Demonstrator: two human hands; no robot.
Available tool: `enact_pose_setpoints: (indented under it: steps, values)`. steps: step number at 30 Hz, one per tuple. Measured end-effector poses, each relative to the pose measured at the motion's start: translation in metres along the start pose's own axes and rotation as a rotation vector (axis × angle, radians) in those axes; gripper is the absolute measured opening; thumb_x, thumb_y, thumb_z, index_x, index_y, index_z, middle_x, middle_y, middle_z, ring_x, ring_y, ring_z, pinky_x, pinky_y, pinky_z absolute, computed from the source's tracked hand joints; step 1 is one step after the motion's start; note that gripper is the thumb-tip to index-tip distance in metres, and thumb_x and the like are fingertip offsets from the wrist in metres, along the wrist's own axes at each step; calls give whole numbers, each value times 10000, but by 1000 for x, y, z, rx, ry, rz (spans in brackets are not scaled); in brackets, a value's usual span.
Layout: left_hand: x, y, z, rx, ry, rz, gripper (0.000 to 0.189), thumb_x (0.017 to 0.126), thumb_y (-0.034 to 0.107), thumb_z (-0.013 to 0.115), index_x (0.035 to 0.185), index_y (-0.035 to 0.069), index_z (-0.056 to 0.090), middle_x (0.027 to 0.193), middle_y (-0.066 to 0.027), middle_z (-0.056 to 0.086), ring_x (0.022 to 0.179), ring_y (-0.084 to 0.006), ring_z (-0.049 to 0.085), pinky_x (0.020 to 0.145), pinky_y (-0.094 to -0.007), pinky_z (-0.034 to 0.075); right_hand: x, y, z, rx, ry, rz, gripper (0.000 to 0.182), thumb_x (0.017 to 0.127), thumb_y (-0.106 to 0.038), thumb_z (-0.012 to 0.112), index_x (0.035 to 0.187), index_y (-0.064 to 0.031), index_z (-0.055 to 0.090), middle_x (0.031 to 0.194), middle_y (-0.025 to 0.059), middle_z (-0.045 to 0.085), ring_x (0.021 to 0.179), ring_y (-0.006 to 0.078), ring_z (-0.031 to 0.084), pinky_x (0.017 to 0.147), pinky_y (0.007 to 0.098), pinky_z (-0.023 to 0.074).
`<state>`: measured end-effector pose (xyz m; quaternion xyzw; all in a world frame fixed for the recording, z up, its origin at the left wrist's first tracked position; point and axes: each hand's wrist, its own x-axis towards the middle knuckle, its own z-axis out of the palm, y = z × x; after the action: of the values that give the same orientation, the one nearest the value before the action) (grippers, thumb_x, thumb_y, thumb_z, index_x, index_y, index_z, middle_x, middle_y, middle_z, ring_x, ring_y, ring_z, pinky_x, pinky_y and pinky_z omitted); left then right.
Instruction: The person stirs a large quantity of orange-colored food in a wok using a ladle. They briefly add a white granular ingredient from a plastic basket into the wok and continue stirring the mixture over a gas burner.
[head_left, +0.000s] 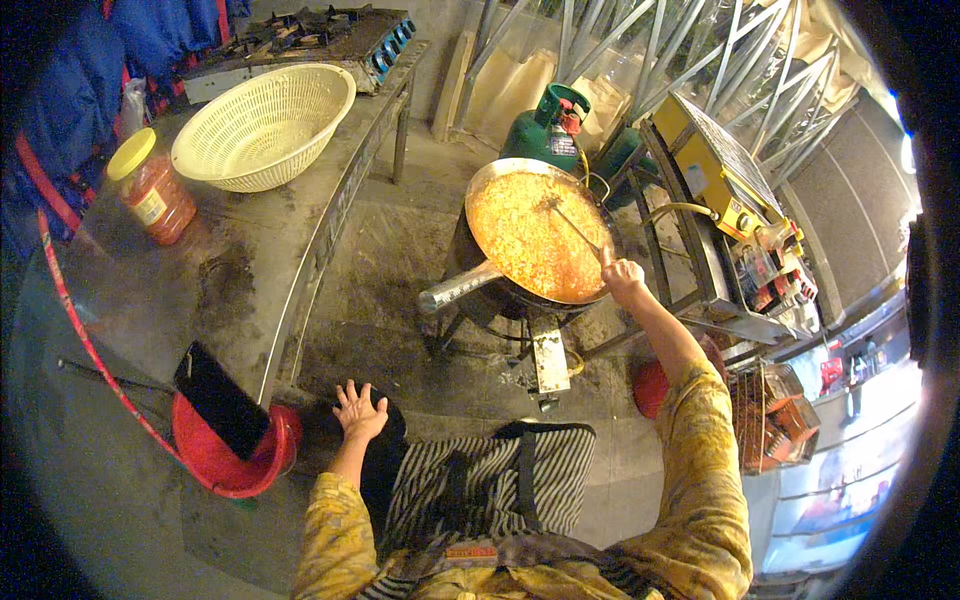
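My right hand (622, 276) grips the handle of a long metal ladle or spatula (574, 229), its head dipped among the contents of a large wok (517, 292). Orange, chunky food (517, 232) fills the wok nearly to its rim. The wok rests on a gas burner stand (550, 360), and its thick metal handle (461, 289) points to the left toward me. Nothing is in my left hand (360, 411), which lies with fingers spread over my dark-clothed left knee. The ladle's head is mostly hidden by the food.
On the left table (247, 247) stand a cream plastic colander (270, 127), a yellow-lidded jar (157, 195) and a stove (300, 45). A phone (221, 397) leans in a red basin (225, 484). Behind the wok is a green gas cylinder (547, 127); a yellow grill (716, 165) sits at right.
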<state>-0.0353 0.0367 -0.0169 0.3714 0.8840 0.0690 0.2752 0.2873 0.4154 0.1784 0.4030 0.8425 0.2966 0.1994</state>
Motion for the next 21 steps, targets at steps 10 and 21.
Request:
enact_pose_setpoints:
  steps: [10, 21]
  values:
    - [-3, -12, 5, -57, 50, 25, 526, 761, 415, 474, 1213, 165, 372, 1343, -100, 177, 1246, -319, 102, 935, -546, 211, -49, 5, 4, 362, -95, -84, 614, 665, -95, 493, 1177, 98, 213, 836, 209, 559, 786, 320, 565, 649, 377, 458]
    - [-4, -13, 6, -76, 46, 63, 549, 743, 428, 486, 1212, 167, 373, 1348, -109, 175, 1245, -339, 101, 927, -556, 211, -86, -9, -18, 759, -132, -198, 104, 625, -41, 489, 723, -28, 457, 664, 82, 446, 633, 203, 473, 488, 329, 395]
